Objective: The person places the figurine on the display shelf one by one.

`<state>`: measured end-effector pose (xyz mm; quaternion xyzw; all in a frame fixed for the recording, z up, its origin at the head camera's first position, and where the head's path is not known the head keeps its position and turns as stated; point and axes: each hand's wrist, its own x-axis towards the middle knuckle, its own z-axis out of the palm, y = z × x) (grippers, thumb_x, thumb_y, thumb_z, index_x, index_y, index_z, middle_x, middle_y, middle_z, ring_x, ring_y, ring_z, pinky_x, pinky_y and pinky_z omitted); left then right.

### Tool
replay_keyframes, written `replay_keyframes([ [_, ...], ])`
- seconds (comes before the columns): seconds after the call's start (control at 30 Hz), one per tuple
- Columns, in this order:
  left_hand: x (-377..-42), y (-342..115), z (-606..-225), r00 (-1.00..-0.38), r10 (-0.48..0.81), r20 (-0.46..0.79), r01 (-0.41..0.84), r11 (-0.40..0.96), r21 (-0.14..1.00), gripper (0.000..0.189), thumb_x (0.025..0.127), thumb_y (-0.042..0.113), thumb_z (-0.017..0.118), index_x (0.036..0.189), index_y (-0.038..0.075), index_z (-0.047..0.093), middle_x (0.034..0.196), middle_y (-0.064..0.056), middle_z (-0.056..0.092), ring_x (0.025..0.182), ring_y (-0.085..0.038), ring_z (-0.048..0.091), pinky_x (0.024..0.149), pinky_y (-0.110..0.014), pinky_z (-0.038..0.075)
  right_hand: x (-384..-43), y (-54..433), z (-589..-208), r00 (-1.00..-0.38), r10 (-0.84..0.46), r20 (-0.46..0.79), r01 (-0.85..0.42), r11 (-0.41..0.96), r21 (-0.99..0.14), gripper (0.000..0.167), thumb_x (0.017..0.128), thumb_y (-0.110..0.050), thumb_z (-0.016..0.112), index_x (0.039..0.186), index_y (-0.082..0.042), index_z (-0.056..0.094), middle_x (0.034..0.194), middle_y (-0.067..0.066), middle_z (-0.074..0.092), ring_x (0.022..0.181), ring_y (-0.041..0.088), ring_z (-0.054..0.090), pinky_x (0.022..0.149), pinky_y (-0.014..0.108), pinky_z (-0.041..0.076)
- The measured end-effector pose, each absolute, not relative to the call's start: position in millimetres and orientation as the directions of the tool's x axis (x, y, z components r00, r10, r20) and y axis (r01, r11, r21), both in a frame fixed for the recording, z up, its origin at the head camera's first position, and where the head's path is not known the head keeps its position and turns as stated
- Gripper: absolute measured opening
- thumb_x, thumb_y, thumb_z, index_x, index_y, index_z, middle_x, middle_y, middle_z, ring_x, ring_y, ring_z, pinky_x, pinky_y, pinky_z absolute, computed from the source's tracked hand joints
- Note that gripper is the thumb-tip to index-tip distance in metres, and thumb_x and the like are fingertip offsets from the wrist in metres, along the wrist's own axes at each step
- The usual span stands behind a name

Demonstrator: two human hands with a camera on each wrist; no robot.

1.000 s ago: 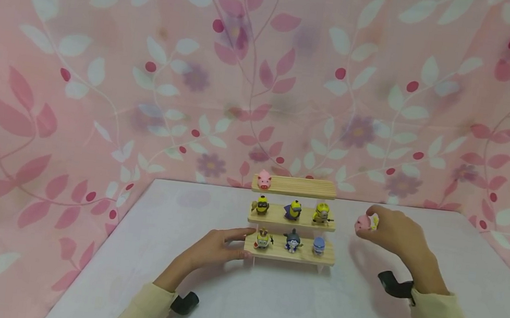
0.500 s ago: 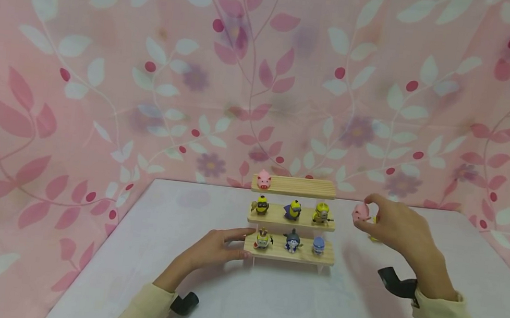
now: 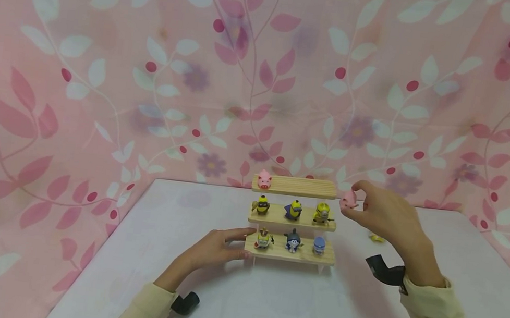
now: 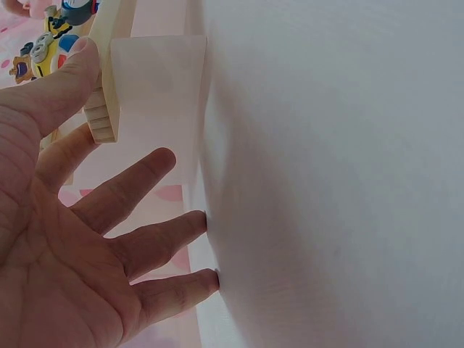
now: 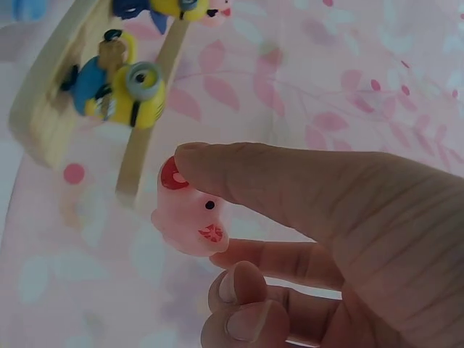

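Observation:
My right hand (image 3: 390, 219) pinches a small pink toy pig (image 3: 349, 201) between thumb and forefinger, held up beside the right end of a three-tier wooden display shelf (image 3: 306, 187). In the right wrist view the pig (image 5: 190, 210) shows its red snout, partly under the thumb. My left hand (image 3: 216, 248) holds the left end of the bottom board with thumb and forefinger. The left wrist view has the thumb (image 4: 76, 76) on the board end (image 4: 103, 116), the other fingers spread below. Another pink pig (image 3: 264, 180) stands at the left of the top tier.
Minion figures stand on the middle board, one at its right end (image 3: 322, 213). The bottom board carries a crowned figure (image 3: 262, 239), a grey one (image 3: 293, 242) and a blue one (image 3: 318, 246). A yellow item (image 3: 376, 238) lies on the white table (image 3: 266, 307) beyond my right hand.
My right hand has lifted the pig and carried it left toward the shelf's top tier, uncovering the yellow item on the table. My left hand has stayed at the shelf.

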<state>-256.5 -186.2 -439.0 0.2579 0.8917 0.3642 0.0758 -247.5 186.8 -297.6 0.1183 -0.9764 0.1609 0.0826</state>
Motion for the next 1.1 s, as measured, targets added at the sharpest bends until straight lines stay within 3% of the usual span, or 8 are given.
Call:
replay_keyframes([
  [0.6,-257,-186,-439,-0.858,0.513,0.035,0.391,0.607,0.692,0.061,0.089,0.049,0.07,0.145,0.034,0.05,0.135,-0.002,0.06,0.133,-0.03,0.046,0.104,-0.058,0.037,-273,145,-284,-0.949,-0.261,0.179,-0.307,0.891,-0.333,0.055,0.083,-0.043,0.076,0.124,-0.009,0.061,0.083,0.004,0.064,0.068,0.02,0.057,0.053,0.033,0.045],
  [0.8,-257,-186,-438,-0.856,0.515,0.037,0.395,0.608,0.688,0.061,0.089,0.05,0.069,0.145,0.035,0.05,0.135,-0.002,0.06,0.133,-0.03,0.047,0.105,-0.058,0.037,-281,136,-287,-0.942,-0.284,0.179,-0.33,0.885,-0.33,0.054,0.084,-0.041,0.076,0.124,-0.009,0.06,0.075,0.002,0.061,0.065,0.02,0.055,0.052,0.033,0.042],
  [1.1,-256,-186,-439,-0.859,0.511,0.038,0.398,0.618,0.678,0.061,0.089,0.05,0.069,0.145,0.036,0.05,0.135,-0.003,0.061,0.133,-0.03,0.047,0.105,-0.058,0.037,-294,116,-285,-0.936,-0.3,0.184,-0.344,0.89,-0.299,0.057,0.083,-0.044,0.077,0.126,-0.01,0.06,0.075,0.0,0.064,0.068,0.021,0.058,0.059,0.038,0.047],
])
